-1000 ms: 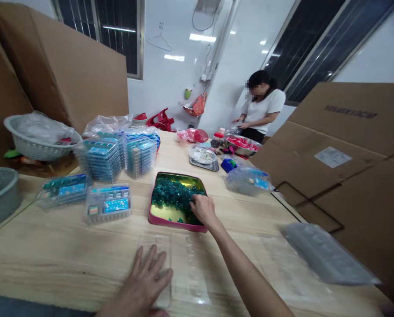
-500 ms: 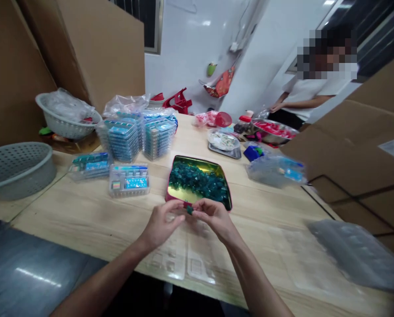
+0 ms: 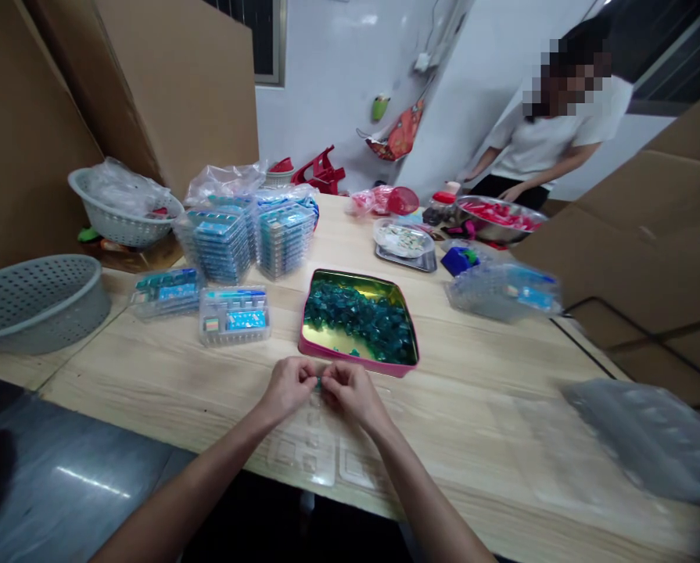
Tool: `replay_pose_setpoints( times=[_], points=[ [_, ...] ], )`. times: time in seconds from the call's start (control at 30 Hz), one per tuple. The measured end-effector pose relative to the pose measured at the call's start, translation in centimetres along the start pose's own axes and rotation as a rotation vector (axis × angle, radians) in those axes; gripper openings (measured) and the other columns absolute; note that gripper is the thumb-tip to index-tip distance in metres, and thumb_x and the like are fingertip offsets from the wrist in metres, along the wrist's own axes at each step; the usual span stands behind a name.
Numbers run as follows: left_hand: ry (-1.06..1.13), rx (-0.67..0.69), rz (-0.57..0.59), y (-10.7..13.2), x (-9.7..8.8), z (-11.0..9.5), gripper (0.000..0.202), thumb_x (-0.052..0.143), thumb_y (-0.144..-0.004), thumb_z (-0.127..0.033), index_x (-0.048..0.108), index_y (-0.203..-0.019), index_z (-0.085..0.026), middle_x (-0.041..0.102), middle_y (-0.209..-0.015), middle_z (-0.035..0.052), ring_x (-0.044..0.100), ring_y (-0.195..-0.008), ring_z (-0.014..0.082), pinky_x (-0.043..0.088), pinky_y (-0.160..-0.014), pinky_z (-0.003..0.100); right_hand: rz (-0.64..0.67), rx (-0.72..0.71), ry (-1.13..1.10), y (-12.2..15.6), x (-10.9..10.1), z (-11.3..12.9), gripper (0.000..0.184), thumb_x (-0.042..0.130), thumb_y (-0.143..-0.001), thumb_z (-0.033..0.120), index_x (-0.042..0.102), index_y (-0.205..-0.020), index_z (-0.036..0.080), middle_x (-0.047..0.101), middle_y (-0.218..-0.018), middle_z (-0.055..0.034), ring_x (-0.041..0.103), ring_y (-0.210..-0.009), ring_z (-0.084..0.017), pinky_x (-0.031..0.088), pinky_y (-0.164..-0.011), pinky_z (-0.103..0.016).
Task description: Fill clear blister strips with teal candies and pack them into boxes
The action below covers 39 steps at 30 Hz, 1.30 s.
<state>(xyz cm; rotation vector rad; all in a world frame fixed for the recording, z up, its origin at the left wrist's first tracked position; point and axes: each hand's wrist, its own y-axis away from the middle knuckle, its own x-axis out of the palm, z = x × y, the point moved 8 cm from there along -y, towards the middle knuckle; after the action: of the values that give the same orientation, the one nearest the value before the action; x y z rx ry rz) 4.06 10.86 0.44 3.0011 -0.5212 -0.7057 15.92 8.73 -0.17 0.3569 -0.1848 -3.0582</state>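
Observation:
My left hand [image 3: 289, 385] and my right hand [image 3: 350, 389] meet just in front of a pink tin [image 3: 326, 351], fingers pinched together on a small teal piece [image 3: 319, 381] between them. The tin holds a heap of teal pieces [image 3: 361, 318] on its gold floor. Both hands hover over a clear plastic blister tray [image 3: 317, 450] lying flat at the near edge of the wooden table [image 3: 167, 375].
Filled clear packs [image 3: 234, 316] and taller stacks of packs [image 3: 249, 238] stand to the left. A grey basket [image 3: 33, 301] and a white basket [image 3: 120, 211] sit far left. Empty clear trays [image 3: 648, 438] lie at right. A person in white [image 3: 543, 148] works beside a metal bowl [image 3: 499, 219] at the far end. Cardboard sheets flank both sides.
My right hand left the tin with a teal piece and my left hand lifted off the blister tray. Both hands came together and then lowered toward the tray, closing tighter around the piece.

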Motion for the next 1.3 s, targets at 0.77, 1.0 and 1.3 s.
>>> replay_pose_setpoints(
  times=[0.77, 1.0, 1.3],
  points=[
    [-0.393, 0.172, -0.006, 0.7, 1.3, -0.3, 0.021, 0.047, -0.077, -0.009, 0.067, -0.072, -0.014, 0.065, -0.073, 0.0055, 0.058, -0.071, 0.0167, 0.039, -0.067, 0.026, -0.046, 0.078, 1.002, -6.0, -7.8, 3.8, 0.005, 0.07, -0.06, 0.017, 0.072, -0.064, 0.019, 0.072, -0.075, -0.0087, 0.065, -0.074, -0.023, 0.038, -0.056, -0.025],
    [-0.257, 0.176, -0.16, 1.1, -0.5, -1.7, 0.018, 0.048, -0.077, -0.012, 0.063, -0.067, -0.016, 0.061, -0.068, 0.0026, 0.055, -0.064, 0.0142, 0.038, -0.061, 0.024, -0.071, 0.058, 0.808, -5.6, -9.1, 3.1, 0.014, 0.059, -0.066, 0.011, 0.072, -0.07, 0.016, 0.07, -0.068, -0.0062, 0.065, -0.067, -0.017, 0.042, -0.058, -0.022],
    [0.66, -0.072, -0.147, 2.1, 1.1, -3.6, 0.017, 0.063, -0.066, -0.027, 0.062, -0.076, -0.014, 0.061, -0.068, 0.0025, 0.056, -0.058, 0.0138, 0.041, -0.052, 0.024, -0.049, -0.106, -0.227, 0.6, -5.7, 4.3, 0.02, 0.076, -0.06, 0.032, 0.07, -0.069, 0.015, 0.063, -0.054, -0.001, 0.054, -0.048, -0.012, 0.042, -0.049, -0.023]
  ],
)
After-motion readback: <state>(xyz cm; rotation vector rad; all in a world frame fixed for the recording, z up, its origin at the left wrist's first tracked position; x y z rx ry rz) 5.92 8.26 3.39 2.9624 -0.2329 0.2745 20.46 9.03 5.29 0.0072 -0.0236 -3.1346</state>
